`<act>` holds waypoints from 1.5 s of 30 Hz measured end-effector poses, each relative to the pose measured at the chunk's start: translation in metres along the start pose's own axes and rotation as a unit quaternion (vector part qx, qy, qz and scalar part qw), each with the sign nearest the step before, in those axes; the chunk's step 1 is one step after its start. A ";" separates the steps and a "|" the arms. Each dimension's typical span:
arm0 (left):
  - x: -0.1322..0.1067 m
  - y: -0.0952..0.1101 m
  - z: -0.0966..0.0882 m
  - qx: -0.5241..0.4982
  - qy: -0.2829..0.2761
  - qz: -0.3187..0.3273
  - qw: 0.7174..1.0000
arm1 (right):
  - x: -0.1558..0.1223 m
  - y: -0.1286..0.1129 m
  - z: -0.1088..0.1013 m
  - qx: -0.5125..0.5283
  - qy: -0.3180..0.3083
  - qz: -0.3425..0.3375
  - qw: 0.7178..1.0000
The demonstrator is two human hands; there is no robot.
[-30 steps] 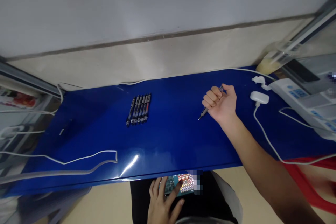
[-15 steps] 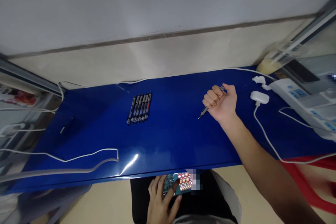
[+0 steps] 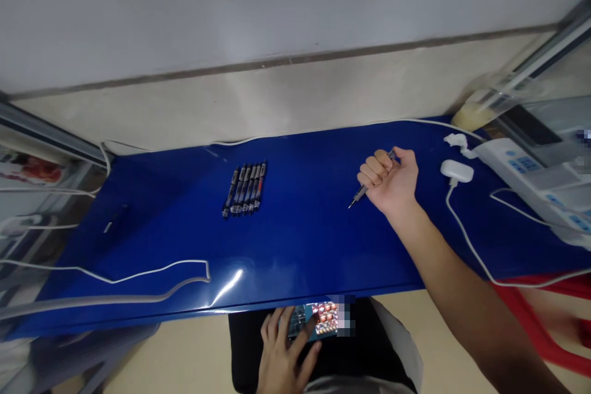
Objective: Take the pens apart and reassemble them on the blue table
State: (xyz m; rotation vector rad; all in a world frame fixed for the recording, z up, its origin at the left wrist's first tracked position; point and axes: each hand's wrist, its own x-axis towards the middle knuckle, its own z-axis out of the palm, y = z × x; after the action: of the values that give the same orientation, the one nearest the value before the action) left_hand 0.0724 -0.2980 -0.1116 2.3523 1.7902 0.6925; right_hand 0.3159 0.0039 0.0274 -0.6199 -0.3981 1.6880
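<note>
My right hand (image 3: 390,181) rests in a fist on the glossy blue tabletop (image 3: 300,246), shut around a slim dark precision screwdriver (image 3: 361,196). The screwdriver's metal tip points down and left, out of the bottom of the fist. To the left lies a tight row of several black screwdrivers or pens (image 3: 244,189), apart from my hand. Below the table's front edge, my left hand (image 3: 282,348) holds a phone (image 3: 314,321) over my dark-clothed lap. Its bright screen is partly covered by my fingers and partly blurred out.
A white earbud case (image 3: 456,171) with a white cable sits just right of my fist. Beside it stands a white device with blue buttons (image 3: 521,166). White cables (image 3: 143,272) run across the table's left part. A pale wall rises behind.
The whole view has tilted slightly. My left hand and the phone have shifted a little, and my right fist still grips the screwdriver in about the same place.
</note>
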 end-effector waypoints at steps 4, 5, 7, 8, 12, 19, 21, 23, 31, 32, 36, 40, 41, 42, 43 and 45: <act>0.001 -0.004 -0.005 0.021 -0.026 0.045 0.998 | 0.000 0.000 -0.001 0.004 -0.010 -0.005 1.000; 0.001 -0.004 -0.005 0.007 -0.021 0.037 0.999 | 0.000 0.000 -0.002 0.002 -0.009 -0.005 1.000; 0.000 -0.005 -0.006 -0.031 -0.007 0.013 0.999 | 0.001 0.000 -0.002 0.000 -0.005 -0.001 1.000; -0.001 -0.005 -0.005 -0.047 -0.004 0.008 0.999 | 0.001 -0.001 -0.002 0.001 -0.004 0.001 1.000; -0.005 -0.005 -0.003 -0.062 -0.003 -0.005 0.998 | 0.000 -0.001 -0.001 0.013 -0.010 0.008 1.000; -0.005 -0.002 -0.001 -0.041 -0.014 -0.016 0.999 | -0.001 -0.001 -0.001 0.018 -0.019 0.000 1.000; -0.003 -0.002 -0.002 -0.030 -0.019 -0.003 0.999 | -0.001 -0.001 -0.001 0.014 -0.020 0.002 1.000; -0.002 -0.002 -0.004 -0.016 -0.023 0.006 1.000 | 0.000 -0.001 -0.001 0.009 -0.022 -0.006 1.000; 0.000 -0.001 -0.004 -0.005 -0.039 0.012 0.999 | 0.001 0.000 -0.002 0.008 -0.021 -0.014 1.000; 0.000 0.000 -0.004 -0.020 -0.031 0.005 0.999 | 0.001 0.000 -0.002 0.008 -0.021 -0.015 1.000; 0.000 0.001 -0.005 -0.064 -0.009 -0.011 0.998 | 0.002 0.000 -0.003 0.009 -0.013 -0.020 1.000; 0.001 -0.003 -0.008 -0.058 -0.020 0.016 0.998 | 0.002 -0.001 -0.004 0.007 -0.018 -0.010 1.000; 0.001 -0.004 -0.009 -0.053 -0.020 0.019 0.998 | 0.002 -0.001 -0.004 0.006 -0.021 -0.003 1.000; 0.001 -0.005 -0.009 -0.048 -0.018 0.020 0.998 | 0.001 -0.001 -0.004 0.006 -0.023 0.003 1.000; 0.001 -0.005 -0.008 -0.044 -0.017 0.020 0.999 | 0.001 -0.001 -0.003 0.007 -0.024 0.006 1.000; 0.000 -0.005 -0.007 -0.037 -0.021 0.021 0.999 | 0.000 -0.001 -0.003 0.011 -0.022 0.005 1.000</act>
State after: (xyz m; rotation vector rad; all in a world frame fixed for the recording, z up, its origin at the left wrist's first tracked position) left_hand 0.0649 -0.2977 -0.1071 2.3458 1.6729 0.6973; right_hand 0.3185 0.0045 0.0262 -0.5698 -0.4073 1.7164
